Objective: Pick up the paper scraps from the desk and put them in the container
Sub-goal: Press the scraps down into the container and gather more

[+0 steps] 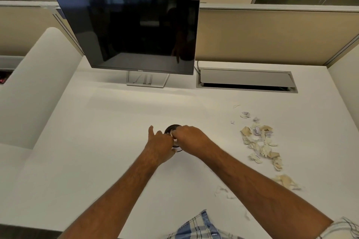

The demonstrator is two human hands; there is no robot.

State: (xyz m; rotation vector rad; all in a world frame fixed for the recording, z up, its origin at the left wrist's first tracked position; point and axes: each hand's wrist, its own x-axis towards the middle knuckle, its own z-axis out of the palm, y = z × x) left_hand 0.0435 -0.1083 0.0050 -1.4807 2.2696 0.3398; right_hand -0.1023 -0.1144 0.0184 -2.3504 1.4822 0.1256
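Black monitor (130, 33) | "DELL" | hands at container (172, 128)

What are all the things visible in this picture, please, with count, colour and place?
monitor: one, black, screen dark, back of desk
desk: one, white
cable tray: one, grey, right of monitor
container: one, dark, round, desk centre, mostly hidden by hands
paper scraps: many, white and beige, right side of desk
partition: beige, behind desk
left hand: on the container's side
right hand: over the container's rim, fingers bunched at a pale scrap
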